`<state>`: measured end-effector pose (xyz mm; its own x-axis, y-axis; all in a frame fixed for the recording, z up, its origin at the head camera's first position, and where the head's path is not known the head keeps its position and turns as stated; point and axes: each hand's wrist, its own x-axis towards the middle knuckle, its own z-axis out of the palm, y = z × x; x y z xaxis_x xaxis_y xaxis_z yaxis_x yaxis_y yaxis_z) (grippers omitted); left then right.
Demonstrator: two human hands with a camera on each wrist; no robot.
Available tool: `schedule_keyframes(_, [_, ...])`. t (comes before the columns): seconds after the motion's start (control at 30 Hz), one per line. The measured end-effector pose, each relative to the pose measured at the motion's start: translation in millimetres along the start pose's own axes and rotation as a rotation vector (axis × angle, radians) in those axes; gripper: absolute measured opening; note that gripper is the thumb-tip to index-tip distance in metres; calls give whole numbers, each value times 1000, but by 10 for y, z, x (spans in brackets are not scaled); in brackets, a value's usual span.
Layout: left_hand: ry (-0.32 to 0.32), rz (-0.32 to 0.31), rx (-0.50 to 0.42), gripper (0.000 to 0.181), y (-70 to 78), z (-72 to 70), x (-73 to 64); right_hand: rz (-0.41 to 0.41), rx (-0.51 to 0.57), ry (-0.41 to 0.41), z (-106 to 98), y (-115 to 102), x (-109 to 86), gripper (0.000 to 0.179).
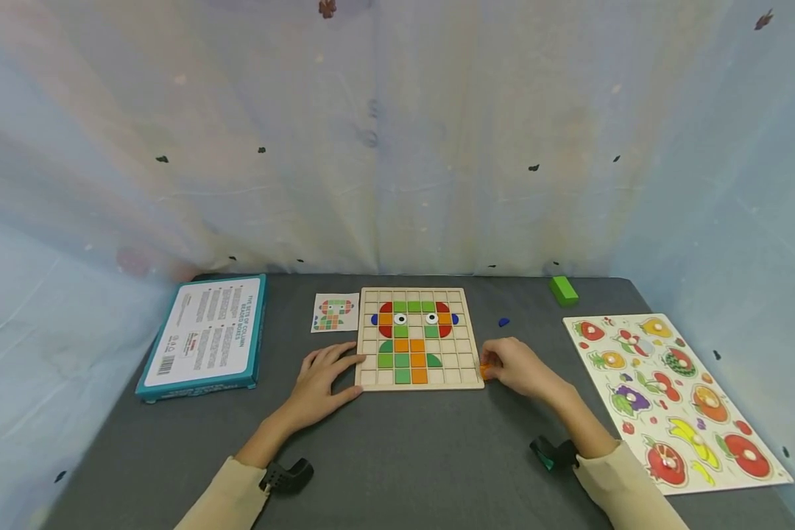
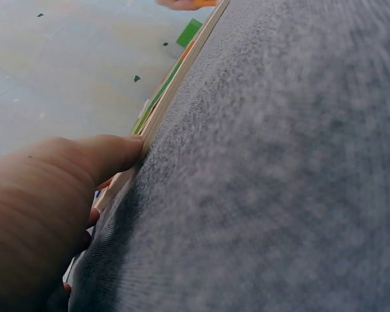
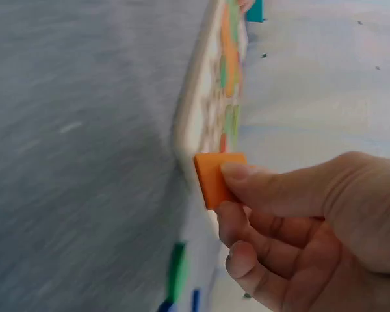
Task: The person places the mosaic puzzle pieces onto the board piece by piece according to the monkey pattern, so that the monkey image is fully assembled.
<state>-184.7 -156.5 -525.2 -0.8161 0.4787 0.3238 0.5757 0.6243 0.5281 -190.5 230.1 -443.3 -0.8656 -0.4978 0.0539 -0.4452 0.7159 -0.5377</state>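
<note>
A wooden grid board [image 1: 470, 377] holds a pattern of red, green, orange and blue pieces with two eye discs. My left hand [image 1: 324, 383] rests at its left side, fingertips along the edge and thumb at the near-left corner. In the left wrist view, the thumb [image 2: 114, 153] touches the board's wooden side. By the near-right corner, my right hand [image 1: 517, 366] pinches an orange square tile [image 3: 214, 179] between thumb and forefinger. That tile overlaps the board's corner in the right wrist view.
A picture card [image 1: 351, 313] lies left of the board, with a teal box [image 1: 199, 335] farther left. Past the right hand are a small blue piece [image 1: 504, 322] and a green block [image 1: 563, 291]. A fruit puzzle board [image 1: 656, 419] lies at the right.
</note>
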Motion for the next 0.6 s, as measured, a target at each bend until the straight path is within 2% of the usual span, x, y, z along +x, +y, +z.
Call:
schedule_keyframes(0.13, [-19,-15,-3,56,-3,-10,-9,-46,61,35,94,-169,182,10])
schedule_keyframes(0.27, [-23,-14,4,56,-10,-6,-11,-103,202,40,343,-413,410,14])
schedule_keyframes(0.33, [-18,-3,10,56,-8,1,-3,-121,240,30,475,-539,512,14])
schedule_keyframes(0.43, [-7,11,20,56,-3,8,8,-146,245,15,631,-699,644,15])
schedule_keyframes(0.6, [11,17,24,56,-11,15,1,-184,174,22,817,-850,776,14])
